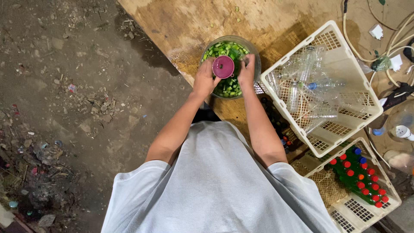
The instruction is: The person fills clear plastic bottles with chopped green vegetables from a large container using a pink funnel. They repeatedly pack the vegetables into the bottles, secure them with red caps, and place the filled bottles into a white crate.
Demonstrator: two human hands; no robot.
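Head camera looks straight down on a person in a grey shirt (215, 185) working at the edge of a worn wooden table (172, 26), both arms stretched out to a clear round bowl (254, 64) filled with chopped green vegetable pieces (230, 88). A magenta round cap (223, 67) sits at the bowl's centre, probably the hub of a chopper lid, though the clear plastic makes that hard to confirm. The left hand (205, 80) is curled against the cap's left side, fingers wrapped at its edge; the right hand (246, 71) is closed on the bowl's rim just right of the cap. Both grips look firm rather than loose. To do this well, the right hand should pin the bowl flat so it cannot skid toward the table edge, which lies close by, while the left keeps the cap level as it works. A few green bits (237, 13) lie scattered farther up the table. Just right of the bowl sits a white crate of empty clear bottles (319, 86); nearer the person, another crate holds green bottles with red caps (358, 177).
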